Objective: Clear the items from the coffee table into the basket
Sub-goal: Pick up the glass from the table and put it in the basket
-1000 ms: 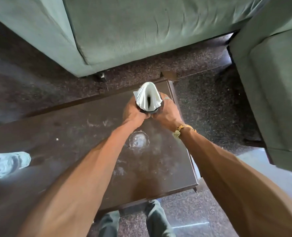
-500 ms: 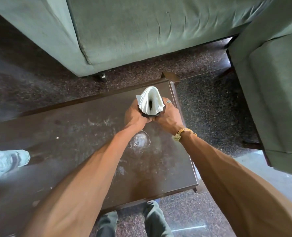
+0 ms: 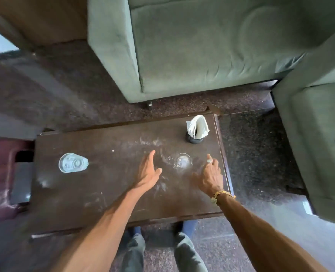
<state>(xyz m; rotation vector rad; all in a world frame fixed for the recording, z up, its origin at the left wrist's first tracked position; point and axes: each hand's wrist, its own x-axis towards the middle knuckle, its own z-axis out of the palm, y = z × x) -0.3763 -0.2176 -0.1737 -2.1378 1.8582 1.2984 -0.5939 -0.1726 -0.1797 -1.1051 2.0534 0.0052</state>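
Dark coffee table (image 3: 96, 195), green sofa (image 3: 202, 55) behind: our left hand (image 3: 148, 173) & right hand (image 3: 209, 176) hover w/ fingers spread, holding nothing. Napkin holder (image 3: 197, 131) sits at the far-right corner, clear bottle (image 3: 72, 162) at left. Between pickups, we reckon; next needs a grasp on either, basket not clearly seen

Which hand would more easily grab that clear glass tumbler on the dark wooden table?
Probably the left hand: open and empty, it hovers nearer the clear glass tumbler. The right hand, also open, is over the opposite side of the dark wooden table.

Napkin holder (image 3: 196, 132) at coffee table's (image 3: 107, 193) far-right corner, bottle (image 3: 73, 163) left
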